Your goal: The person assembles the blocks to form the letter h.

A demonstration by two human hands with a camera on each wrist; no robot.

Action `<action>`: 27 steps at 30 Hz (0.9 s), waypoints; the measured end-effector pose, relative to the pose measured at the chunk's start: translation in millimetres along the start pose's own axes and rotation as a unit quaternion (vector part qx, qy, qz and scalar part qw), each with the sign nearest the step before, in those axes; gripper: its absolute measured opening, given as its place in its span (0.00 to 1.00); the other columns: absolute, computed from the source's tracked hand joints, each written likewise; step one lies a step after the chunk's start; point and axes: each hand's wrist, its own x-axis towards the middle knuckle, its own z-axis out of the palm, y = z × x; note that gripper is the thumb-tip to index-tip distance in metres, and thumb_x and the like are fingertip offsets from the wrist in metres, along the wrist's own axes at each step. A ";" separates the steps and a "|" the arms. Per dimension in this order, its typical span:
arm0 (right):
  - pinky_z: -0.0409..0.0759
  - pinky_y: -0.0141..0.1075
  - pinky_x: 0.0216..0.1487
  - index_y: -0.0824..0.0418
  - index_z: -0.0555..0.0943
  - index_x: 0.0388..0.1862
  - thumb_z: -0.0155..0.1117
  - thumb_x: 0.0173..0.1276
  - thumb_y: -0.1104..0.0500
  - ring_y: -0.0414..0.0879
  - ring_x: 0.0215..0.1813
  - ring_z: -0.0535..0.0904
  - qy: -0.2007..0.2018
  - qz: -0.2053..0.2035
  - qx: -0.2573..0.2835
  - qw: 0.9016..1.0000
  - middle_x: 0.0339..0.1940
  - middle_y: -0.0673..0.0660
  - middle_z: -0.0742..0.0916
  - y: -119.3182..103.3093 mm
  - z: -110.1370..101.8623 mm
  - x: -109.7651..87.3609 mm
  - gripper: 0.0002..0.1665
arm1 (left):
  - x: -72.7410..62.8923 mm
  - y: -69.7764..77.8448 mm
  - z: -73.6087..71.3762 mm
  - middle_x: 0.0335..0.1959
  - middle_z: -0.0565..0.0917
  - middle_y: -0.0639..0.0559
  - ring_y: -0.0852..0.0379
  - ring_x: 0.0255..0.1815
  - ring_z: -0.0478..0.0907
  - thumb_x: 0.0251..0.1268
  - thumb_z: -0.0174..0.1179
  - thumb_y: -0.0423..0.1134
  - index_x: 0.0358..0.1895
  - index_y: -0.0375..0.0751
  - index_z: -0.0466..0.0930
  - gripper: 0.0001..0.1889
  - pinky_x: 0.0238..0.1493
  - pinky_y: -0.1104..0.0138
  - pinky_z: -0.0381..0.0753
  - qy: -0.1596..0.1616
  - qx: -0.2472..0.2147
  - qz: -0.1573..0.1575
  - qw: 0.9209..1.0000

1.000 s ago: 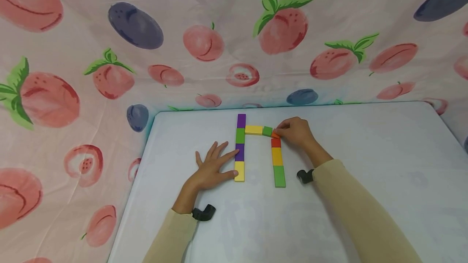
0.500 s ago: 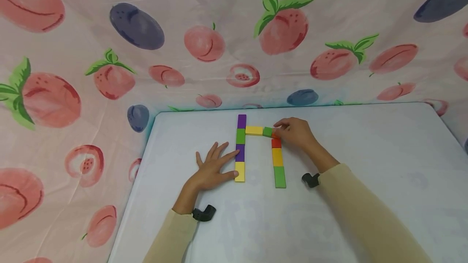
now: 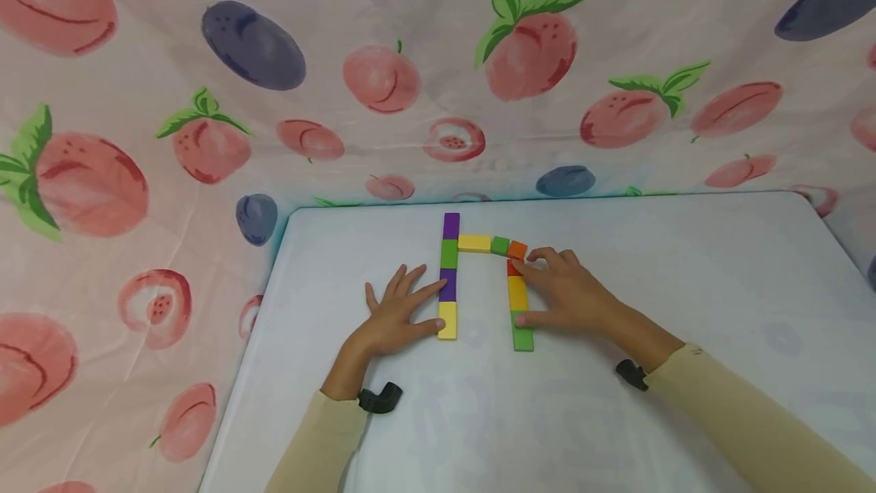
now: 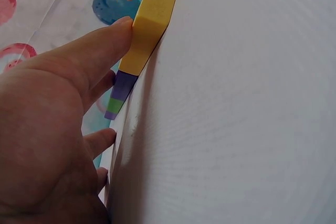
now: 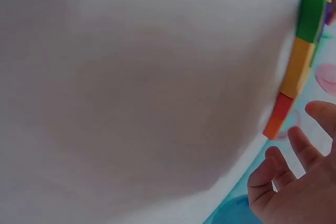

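Note:
A row of wooden blocks runs up the left: yellow [image 3: 449,313], purple [image 3: 450,294], green [image 3: 449,254] and purple [image 3: 452,226]. Fingers spread, my left hand [image 3: 391,322] touches this row, thumb at the yellow block's edge and index fingertip at the lower purple block. A lying yellow block [image 3: 474,243], a small green block [image 3: 500,245] and a tilted orange block [image 3: 517,250] lead across to a second row of red [image 3: 511,268], yellow [image 3: 518,294] and long green [image 3: 523,339]. My right hand [image 3: 575,295] has its index fingertip at the red block and thumb on the long green one.
The blocks lie on a white table [image 3: 684,272] with rounded corners. Fruit-printed cloth [image 3: 411,21] rises behind the table's far edge and along its left side. Black wrist cameras [image 3: 381,398] are worn on both wrists.
My right hand has let go of the orange block at the upper right corner and moved toward me, spreading thumb and index finger along the right row. The left hand stays put.

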 end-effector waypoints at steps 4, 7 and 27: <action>0.81 0.51 0.57 0.47 0.66 0.80 0.69 0.53 0.21 0.57 0.61 0.69 0.007 -0.015 -0.016 1.000 0.68 0.57 0.73 -1.3 4.5 -3.9 0.61 | -0.8 -0.8 -0.2 0.86 0.45 0.56 0.45 0.86 0.28 0.69 0.59 0.64 0.79 0.73 0.58 0.37 0.68 0.27 0.13 0.003 -0.003 0.001 1.000; 0.81 0.51 0.56 0.50 0.69 0.78 0.70 0.54 0.23 0.58 0.60 0.71 0.011 -0.022 -0.022 0.999 0.67 0.58 0.75 -0.8 6.2 -5.4 0.59 | -0.8 -0.6 0.2 0.86 0.45 0.56 0.45 0.86 0.28 0.69 0.59 0.64 0.79 0.72 0.58 0.37 0.68 0.27 0.14 0.005 -0.005 0.004 1.000; 0.82 0.49 0.53 0.50 0.72 0.76 0.71 0.53 0.24 0.56 0.56 0.72 0.010 -0.011 -0.052 0.999 0.64 0.59 0.76 4.3 4.4 -12.4 0.57 | -0.8 1.1 0.4 0.86 0.46 0.56 0.44 0.87 0.30 0.68 0.60 0.64 0.79 0.72 0.59 0.37 0.68 0.26 0.15 0.013 -0.002 0.006 1.000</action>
